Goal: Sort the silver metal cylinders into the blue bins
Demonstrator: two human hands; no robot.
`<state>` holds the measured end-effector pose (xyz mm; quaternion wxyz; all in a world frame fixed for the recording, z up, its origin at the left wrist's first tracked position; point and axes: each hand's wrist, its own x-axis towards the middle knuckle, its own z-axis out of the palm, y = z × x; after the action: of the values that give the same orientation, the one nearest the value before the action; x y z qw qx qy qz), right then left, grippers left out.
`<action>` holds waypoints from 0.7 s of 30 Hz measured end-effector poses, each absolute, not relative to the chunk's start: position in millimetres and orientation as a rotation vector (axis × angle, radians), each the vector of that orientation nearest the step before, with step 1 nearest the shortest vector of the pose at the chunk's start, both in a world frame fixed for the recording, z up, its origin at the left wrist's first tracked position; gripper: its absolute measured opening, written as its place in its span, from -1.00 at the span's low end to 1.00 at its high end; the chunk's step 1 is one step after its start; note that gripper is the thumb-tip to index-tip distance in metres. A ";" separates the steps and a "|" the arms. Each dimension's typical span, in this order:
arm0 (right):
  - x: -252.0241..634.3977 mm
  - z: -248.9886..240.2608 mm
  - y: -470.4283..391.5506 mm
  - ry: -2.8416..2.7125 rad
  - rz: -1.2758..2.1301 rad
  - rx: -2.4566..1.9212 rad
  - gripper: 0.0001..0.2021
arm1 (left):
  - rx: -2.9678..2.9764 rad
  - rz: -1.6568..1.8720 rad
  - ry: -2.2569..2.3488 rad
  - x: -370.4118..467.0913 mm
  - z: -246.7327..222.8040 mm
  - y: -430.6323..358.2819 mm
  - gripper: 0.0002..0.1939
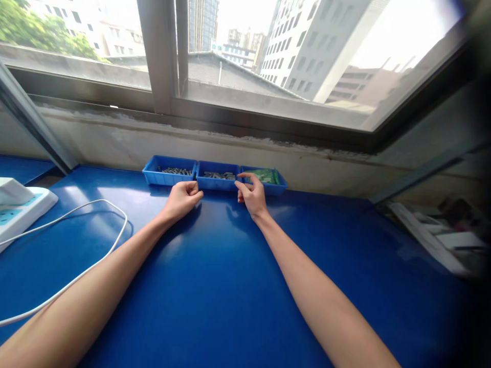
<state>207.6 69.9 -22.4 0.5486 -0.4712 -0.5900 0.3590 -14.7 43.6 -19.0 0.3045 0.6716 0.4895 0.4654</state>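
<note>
Three blue plastic bins stand in a row against the wall. Small grey metal pieces fill the bottom of the left bin (169, 178), lighter silvery pieces lie in the middle bin (215, 184), and flat green items are in the right bin (274, 190). My left hand (183, 198) is closed just in front of the gap between the left and middle bins; whatever its fingers hold is hidden. At the meeting of the middle and right bins, my right hand (251, 193) has thumb and index finger apart, its other fingers curled. No object shows between them.
A blue tabletop (215, 286) spreads under both arms. A white power strip (26, 212) sits at the left, and a white cable (125, 220) loops across my left forearm. Behind the bins are a low wall and a window frame (268, 115). Blurred items lie at the far right.
</note>
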 end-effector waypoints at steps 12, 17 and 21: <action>205.8 -24.0 71.1 -1.552 0.765 -1.257 -0.57 | 1.549 1.426 1.279 -10.4 -23.0 48.0 -0.59; 208.5 -26.1 65.5 -1.523 0.914 -1.192 -0.58 | 1.571 1.407 1.404 -8.8 -19.3 44.9 -0.47; 210.7 -26.1 59.9 -1.523 0.975 -1.142 -0.59 | 1.592 1.372 1.533 -9.2 -16.5 43.8 -0.45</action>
<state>210.7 59.9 -26.1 0.4809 -0.4681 -0.6244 0.3996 -9.2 43.8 -16.5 0.2670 0.5897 0.5679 0.5085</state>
